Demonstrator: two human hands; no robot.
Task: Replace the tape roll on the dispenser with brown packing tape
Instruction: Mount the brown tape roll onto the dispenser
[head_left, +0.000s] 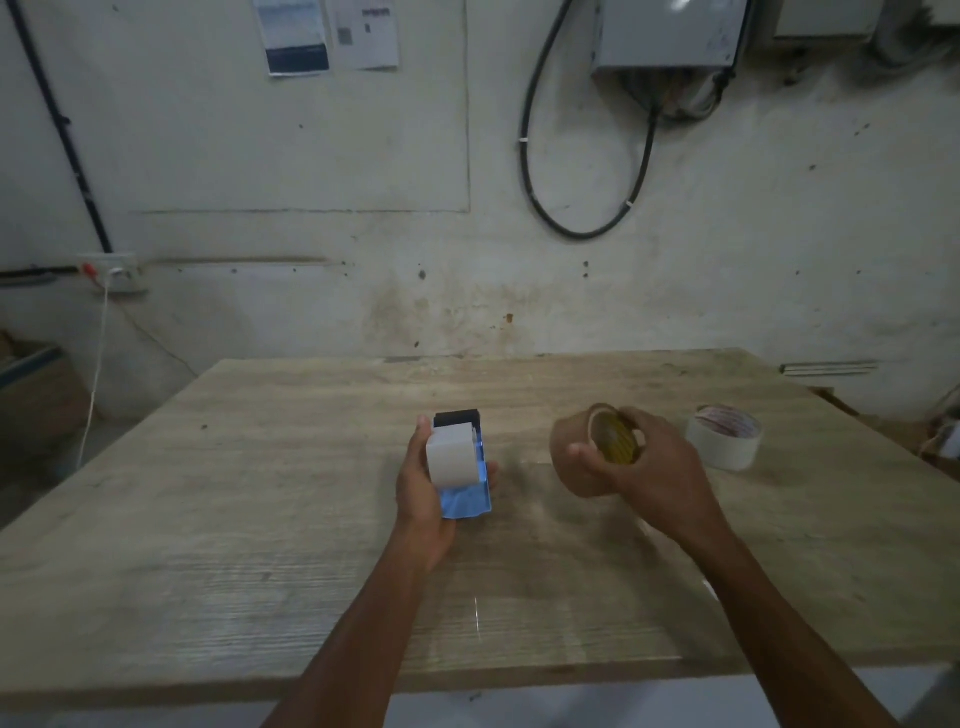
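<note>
My left hand (422, 499) grips a tape dispenser (460, 465) over the middle of the wooden table (260, 519). The dispenser has a clear blue body, a white block on top and a black part at its far end. My right hand (644, 467) holds a roll of brown packing tape (576, 457) just right of the dispenser, with fingers reaching into its yellowish core. A white tape roll (724, 437) lies flat on the table further right, beyond my right hand.
The table's far edge meets a stained white wall. A black cable loop (582, 228) hangs from an electrical box above. A wall socket with a white cord (98, 364) sits at the left. The table's near edge runs close to my arms.
</note>
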